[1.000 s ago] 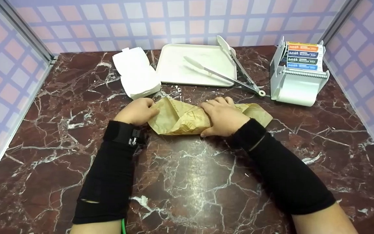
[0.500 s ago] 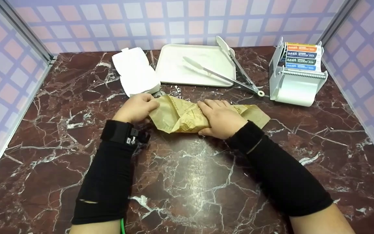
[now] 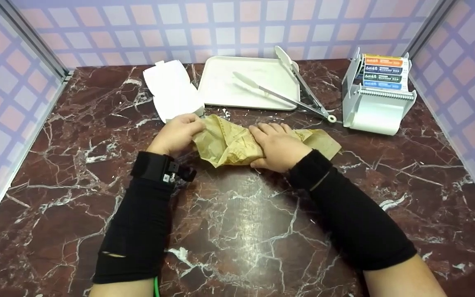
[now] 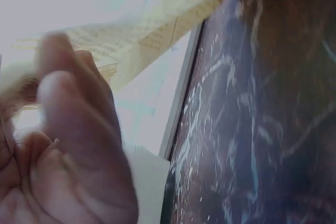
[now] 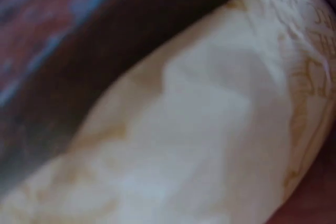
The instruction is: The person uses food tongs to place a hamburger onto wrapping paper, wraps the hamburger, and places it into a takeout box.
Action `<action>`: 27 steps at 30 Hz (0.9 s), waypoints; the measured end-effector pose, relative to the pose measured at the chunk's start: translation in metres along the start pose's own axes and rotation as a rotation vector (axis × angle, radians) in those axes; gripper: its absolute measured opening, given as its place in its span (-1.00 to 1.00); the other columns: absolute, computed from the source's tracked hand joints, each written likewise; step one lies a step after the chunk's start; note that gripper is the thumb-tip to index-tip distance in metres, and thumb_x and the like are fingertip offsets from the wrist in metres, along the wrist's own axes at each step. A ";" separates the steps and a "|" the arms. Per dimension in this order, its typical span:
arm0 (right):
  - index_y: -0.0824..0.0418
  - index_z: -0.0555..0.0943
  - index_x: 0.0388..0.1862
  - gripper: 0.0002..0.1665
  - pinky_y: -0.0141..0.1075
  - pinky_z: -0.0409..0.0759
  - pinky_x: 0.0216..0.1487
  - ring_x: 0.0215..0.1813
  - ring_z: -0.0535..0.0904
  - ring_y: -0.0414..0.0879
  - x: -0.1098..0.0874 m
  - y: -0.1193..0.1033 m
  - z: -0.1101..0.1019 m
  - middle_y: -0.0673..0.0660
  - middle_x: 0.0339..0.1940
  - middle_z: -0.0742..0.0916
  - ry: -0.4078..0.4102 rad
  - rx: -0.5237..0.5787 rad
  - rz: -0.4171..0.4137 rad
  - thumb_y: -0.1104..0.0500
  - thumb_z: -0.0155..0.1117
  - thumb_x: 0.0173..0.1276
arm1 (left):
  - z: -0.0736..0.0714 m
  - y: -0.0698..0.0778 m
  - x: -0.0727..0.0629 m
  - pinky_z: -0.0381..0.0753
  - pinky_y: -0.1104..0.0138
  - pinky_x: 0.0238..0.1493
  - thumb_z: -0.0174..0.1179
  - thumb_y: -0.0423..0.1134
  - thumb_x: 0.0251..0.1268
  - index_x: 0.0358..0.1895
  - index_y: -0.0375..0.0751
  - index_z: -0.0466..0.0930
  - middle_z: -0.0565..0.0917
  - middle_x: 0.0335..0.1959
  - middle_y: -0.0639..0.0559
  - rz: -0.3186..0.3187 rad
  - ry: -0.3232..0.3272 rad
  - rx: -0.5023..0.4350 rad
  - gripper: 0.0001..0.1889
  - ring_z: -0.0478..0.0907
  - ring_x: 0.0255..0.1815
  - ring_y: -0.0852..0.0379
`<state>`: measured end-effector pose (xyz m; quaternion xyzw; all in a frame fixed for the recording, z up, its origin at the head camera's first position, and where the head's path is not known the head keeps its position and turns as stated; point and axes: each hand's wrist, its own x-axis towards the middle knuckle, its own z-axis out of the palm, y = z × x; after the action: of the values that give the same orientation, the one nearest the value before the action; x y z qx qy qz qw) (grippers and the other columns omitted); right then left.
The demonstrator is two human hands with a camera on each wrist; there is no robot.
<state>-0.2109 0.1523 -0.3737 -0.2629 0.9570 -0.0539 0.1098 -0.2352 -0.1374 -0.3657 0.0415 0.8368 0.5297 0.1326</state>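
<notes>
A crinkled brown wrapping paper [image 3: 239, 146] with printed marks is folded around something hidden, across the middle of the table. Its loose left end is pinched by my left hand [image 3: 178, 134], which lifts it a little. My right hand [image 3: 278, 147] lies over the thick middle and grips it, thumb at the near side and fingers over the far side. The flat right end sticks out past that hand. In the left wrist view, the raised printed paper [image 4: 152, 38] passes behind the curled fingers [image 4: 79, 103]. The right wrist view is filled by the bulging paper [image 5: 210, 124].
An opened white box [image 3: 175, 90] stands just behind my left hand. Behind the paper is a cream tray [image 3: 225, 97], with metal tongs [image 3: 278, 95] lying spread across its right side. A label dispenser [image 3: 379, 95] with several rolls stands at the back right.
My left hand has moved slightly up and to the right, lifting and creasing the paper's left end. The right hand stays over the middle, shifted a little away from me.
</notes>
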 end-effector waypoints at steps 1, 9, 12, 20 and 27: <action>0.12 0.01 0.77 0.29 0.24 -0.04 0.73 0.71 0.11 0.28 0.000 0.000 0.000 0.25 0.74 0.21 0.000 0.000 -0.001 -0.40 0.39 0.32 | 0.002 0.000 0.000 0.64 0.45 -0.37 0.13 -0.19 0.54 -0.34 -0.13 0.50 0.54 -0.41 0.16 0.009 -0.003 -0.060 -0.80 0.53 -0.46 0.26; 0.14 0.01 0.77 0.29 0.24 -0.01 0.73 0.71 0.12 0.27 0.000 0.000 0.001 0.26 0.74 0.22 0.004 0.009 -0.004 -0.38 0.40 0.32 | 0.014 0.002 -0.002 0.83 0.20 -0.19 -0.12 -0.01 0.74 -0.07 -0.22 0.50 0.73 -0.24 -0.02 -0.006 -0.175 -0.613 -0.65 0.73 -0.27 0.09; 0.15 0.01 0.76 0.28 0.24 0.00 0.73 0.71 0.12 0.27 -0.001 0.000 0.001 0.27 0.74 0.22 0.009 0.009 -0.003 -0.38 0.39 0.33 | 0.015 0.002 -0.001 0.83 0.13 -0.15 -0.36 0.26 0.69 0.08 -0.22 0.48 0.75 -0.18 -0.08 0.008 -0.263 -0.792 -0.38 0.76 -0.22 0.02; 0.18 0.00 0.76 0.25 0.24 0.01 0.73 0.71 0.12 0.28 -0.001 -0.001 0.001 0.29 0.73 0.23 0.019 0.020 0.016 -0.36 0.36 0.38 | 0.022 -0.006 0.002 0.72 0.09 0.10 -0.67 0.65 0.30 0.36 -0.27 0.45 0.73 0.09 -0.21 -0.030 -0.453 -1.005 0.15 0.70 0.06 -0.09; 0.18 -0.05 0.77 0.22 0.28 -0.03 0.72 0.74 0.06 0.29 -0.001 0.000 0.001 0.32 0.75 0.16 0.010 0.045 0.052 -0.40 0.24 0.44 | 0.042 -0.004 0.006 0.66 0.14 0.12 -0.53 0.62 0.38 0.39 -0.11 0.48 0.66 0.15 -0.13 -0.114 -0.345 -1.064 0.01 0.61 0.11 -0.03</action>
<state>-0.2101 0.1531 -0.3746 -0.2353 0.9626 -0.0737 0.1122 -0.2295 -0.1009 -0.3873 0.0095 0.4212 0.8564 0.2984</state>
